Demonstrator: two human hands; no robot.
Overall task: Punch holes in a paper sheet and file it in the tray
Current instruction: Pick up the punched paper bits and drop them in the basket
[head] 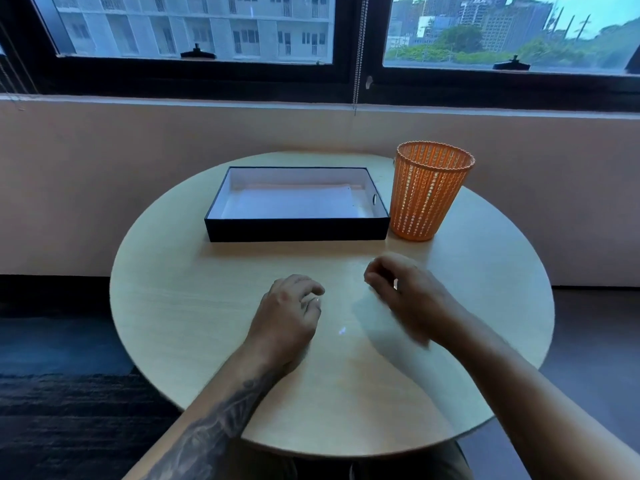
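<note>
Item 1. Round table (173, 306), pale wood-grain top, standing before a wall under a dark-framed window (194, 26). A bead chain (360, 46) hangs between the two panes.

Item 2. Tray (298, 230), rectangular, black outside and white inside, open at the top. It sits on the far half of the table with its long side towards the person. There is a cut-out handle in its right end wall.

Item 3. Paper sheet (294, 202), white, lying flat on the floor of the tray. At this size I cannot tell whether it has punched holes.

Item 4. Wastebasket (429, 192), orange perforated plastic, upright on the table just beside the tray's right end. I cannot tell whether the two touch.

Item 5. Left hand (291, 306), palm down over the near middle of the table, well short of the tray. Its fingers are loosely curled and nothing is held. One finger bears a ring (317, 300), and the forearm (221, 420) is tattooed.

Item 6. Right hand (405, 289), palm down, to the right of the left hand and apart from it, a little nearer the tray and wastebasket. Its fingers are loosely bent downward with nothing seen in them, and its outline is blurred. A band (396, 284) shows on one finger. The shadow of this hand lies on the tabletop beneath it.
</note>
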